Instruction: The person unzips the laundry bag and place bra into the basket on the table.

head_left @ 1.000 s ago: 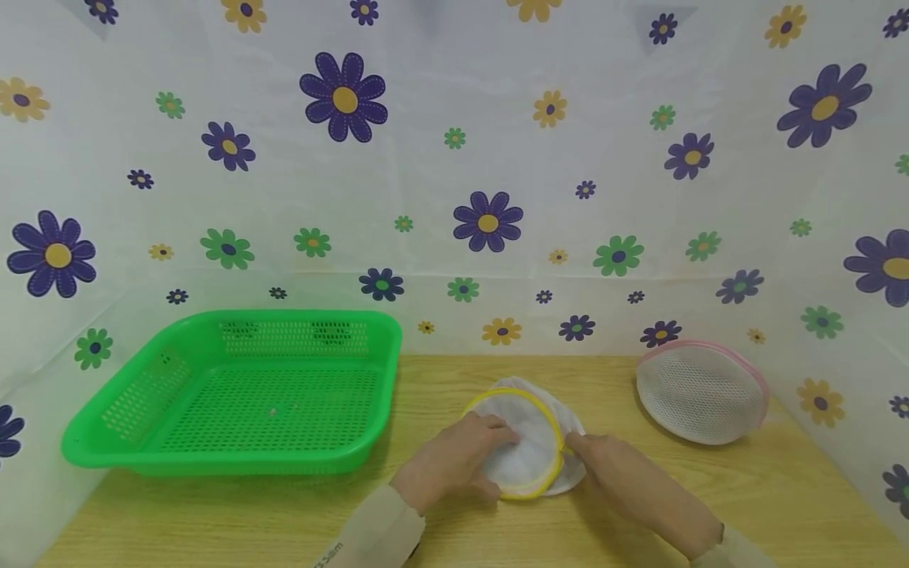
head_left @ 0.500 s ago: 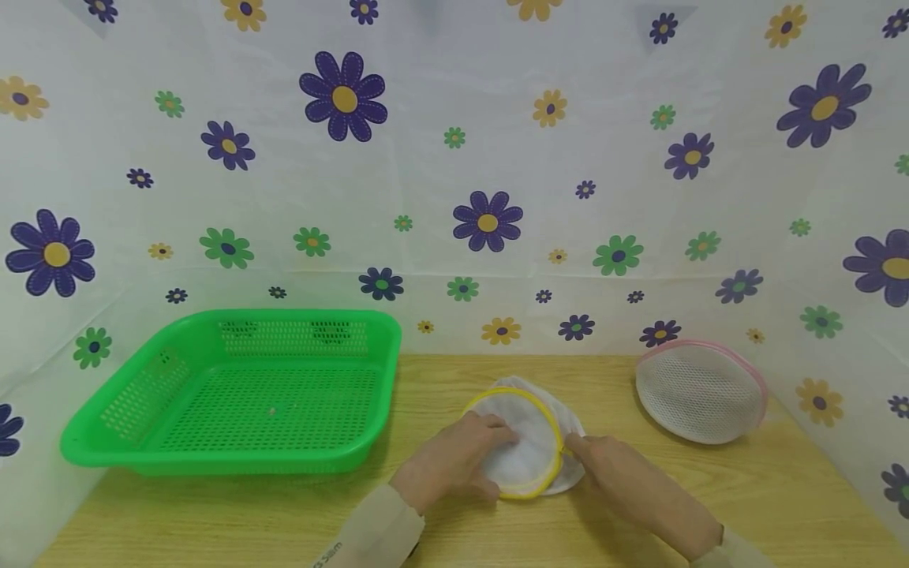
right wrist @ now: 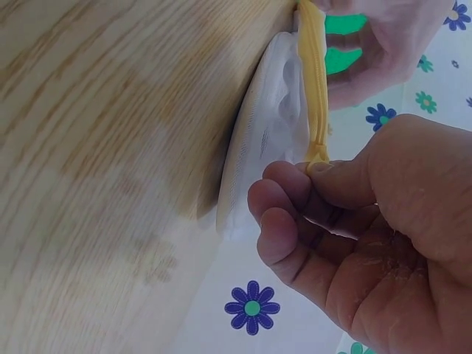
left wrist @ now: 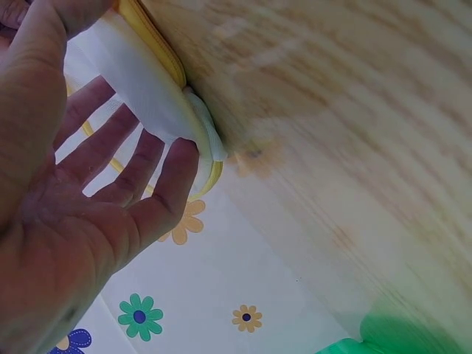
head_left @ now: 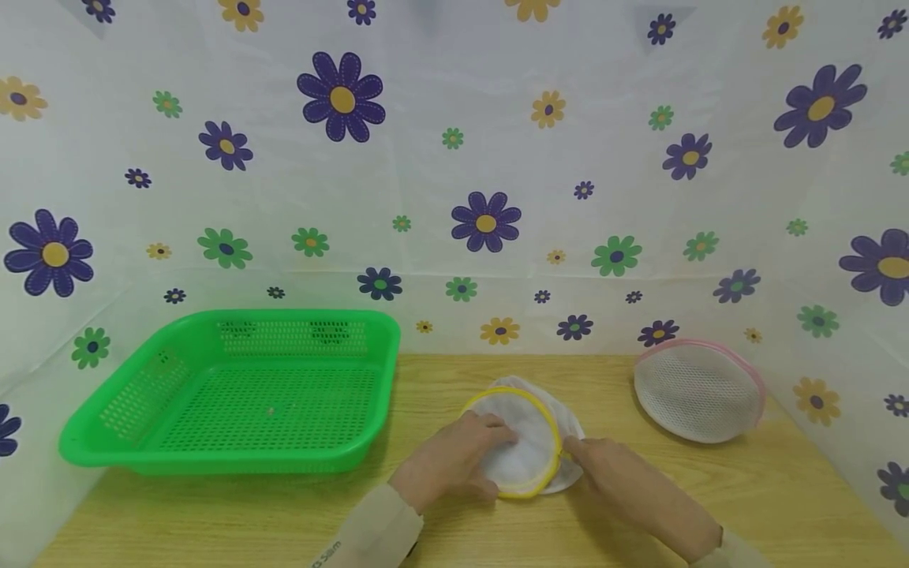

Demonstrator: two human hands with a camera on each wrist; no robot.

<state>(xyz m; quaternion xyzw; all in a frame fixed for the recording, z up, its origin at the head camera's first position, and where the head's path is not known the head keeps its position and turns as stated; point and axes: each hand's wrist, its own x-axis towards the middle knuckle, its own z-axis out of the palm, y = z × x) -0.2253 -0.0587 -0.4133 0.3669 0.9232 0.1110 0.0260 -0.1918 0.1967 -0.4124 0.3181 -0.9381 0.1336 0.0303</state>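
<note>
Right hand (head_left: pixel 616 475) pinching the yellow edging (right wrist: pixel 315 81) of a white mesh bag (head_left: pixel 524 456)

The white mesh bag is lying on the wooden table (head_left: pixel 461 544) between the two hands, its yellow edging forming a ring on the upper side. The right hand is grasping that edging between thumb and index finger, its other fingers curling in just beside them. The left hand (head_left: pixel 454 454) is reaching over the ring's opposite side, its fingers spreading and bending slightly, tips touching the white mesh; whether they are gripping it, I cannot tell. A green basket (head_left: pixel 248 460) is standing to the left, apart from the bag, while a pink-edged mesh bag (head_left: pixel 699 394) is resting farther back on the right. Behind everything a flowered sheet (head_left: pixel 440 71) is hanging
</note>
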